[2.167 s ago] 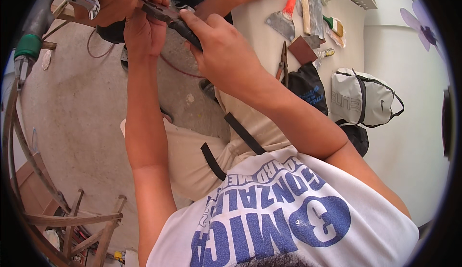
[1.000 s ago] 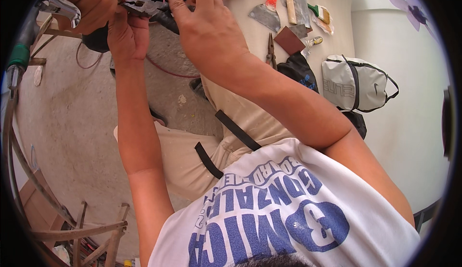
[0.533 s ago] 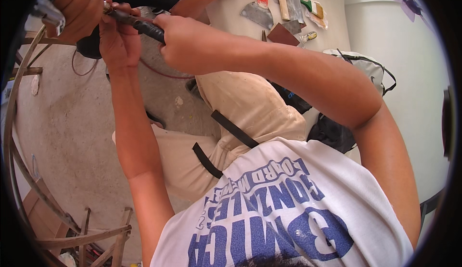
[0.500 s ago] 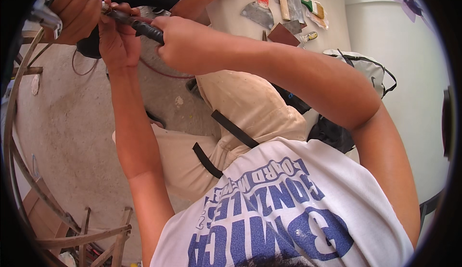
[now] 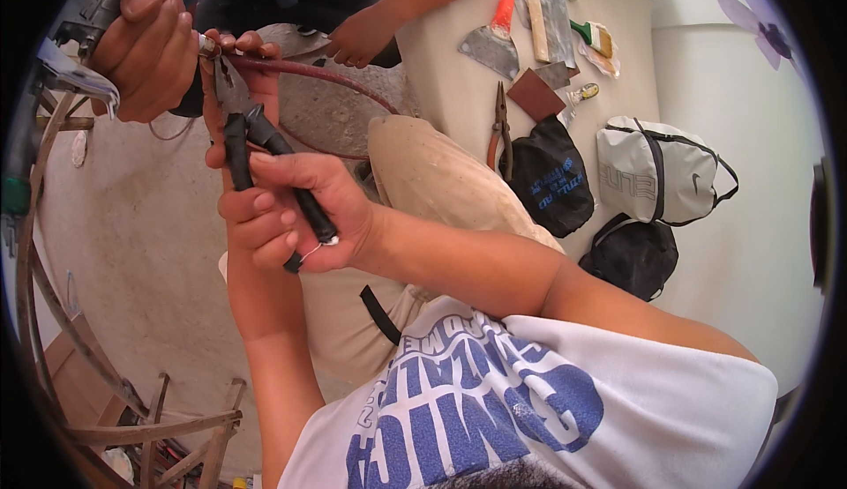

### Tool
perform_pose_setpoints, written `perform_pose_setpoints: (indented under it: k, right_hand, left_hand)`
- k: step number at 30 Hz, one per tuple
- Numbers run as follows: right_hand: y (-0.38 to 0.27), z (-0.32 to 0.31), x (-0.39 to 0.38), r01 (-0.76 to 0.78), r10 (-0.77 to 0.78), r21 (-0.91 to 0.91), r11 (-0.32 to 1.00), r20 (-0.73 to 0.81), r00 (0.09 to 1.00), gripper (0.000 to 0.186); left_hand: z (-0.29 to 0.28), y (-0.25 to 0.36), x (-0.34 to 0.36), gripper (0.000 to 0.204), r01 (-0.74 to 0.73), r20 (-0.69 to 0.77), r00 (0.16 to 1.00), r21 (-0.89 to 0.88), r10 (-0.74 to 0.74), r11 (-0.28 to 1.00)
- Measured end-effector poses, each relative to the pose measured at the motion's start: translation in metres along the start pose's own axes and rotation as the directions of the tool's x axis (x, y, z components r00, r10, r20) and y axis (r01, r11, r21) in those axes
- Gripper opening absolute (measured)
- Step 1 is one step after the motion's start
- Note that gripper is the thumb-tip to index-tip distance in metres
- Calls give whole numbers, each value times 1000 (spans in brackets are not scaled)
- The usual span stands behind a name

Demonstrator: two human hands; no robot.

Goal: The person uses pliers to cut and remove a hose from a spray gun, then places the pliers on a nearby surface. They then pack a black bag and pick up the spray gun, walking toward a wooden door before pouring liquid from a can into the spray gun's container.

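My right hand (image 5: 340, 211) holds pliers (image 5: 231, 92) with black-wrapped handles, which are spread apart. The pliers' jaws point up and away from me, beside a small metal fitting (image 5: 207, 45) at the end of a red hose (image 5: 340, 79). Whether the jaws touch the fitting I cannot tell. My left hand (image 5: 267, 92) is behind the pliers, its fingers curled round the hose near the fitting. Another person's hand (image 5: 146, 52) grips a dark tool (image 5: 88, 14) with a silver lever, right against the fitting; the tool's exact kind is unclear.
On the pale surface at the right lie a red-handled scraper (image 5: 491, 46), a wooden-handled trowel (image 5: 535, 17), a brush (image 5: 593, 39), other pliers (image 5: 500, 127), a black pouch (image 5: 551, 176) and a white bag (image 5: 657, 171). A co-worker's arm (image 5: 415, 8) reaches in at the top. Wooden framework (image 5: 159, 432) stands left.
My right hand has dropped back toward me, swinging the pliers from slanting sideways to pointing away. Their handles have come apart. More of the red hose shows now.
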State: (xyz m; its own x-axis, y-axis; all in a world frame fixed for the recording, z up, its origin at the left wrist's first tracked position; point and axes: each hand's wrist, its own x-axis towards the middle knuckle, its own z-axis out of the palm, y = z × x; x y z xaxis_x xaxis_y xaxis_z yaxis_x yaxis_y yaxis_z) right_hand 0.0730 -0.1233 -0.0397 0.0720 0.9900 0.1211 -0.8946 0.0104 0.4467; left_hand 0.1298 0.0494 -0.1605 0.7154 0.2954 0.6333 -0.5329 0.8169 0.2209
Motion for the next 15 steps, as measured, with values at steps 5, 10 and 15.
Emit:
perform_pose_setpoints:
  k: [5, 10, 15]
  right_hand:
    - [-16, 22, -16, -125, -159, -650, 750, -360, 919, 35]
    - [-36, 54, -45, -598, -443, -786, -157, -485, 754, 41]
    - [-39, 58, -41, -463, -519, -468, -753, -10, 854, 51]
  left_hand:
    - [15, 3, 4, 67, 42, -177, 983, 21, -38, 999]
    - [41, 0, 15, 36, 29, -336, 942, 92, 3, 995]
    - [38, 3, 11, 38, 69, -361, 933, 154, -9, 986]
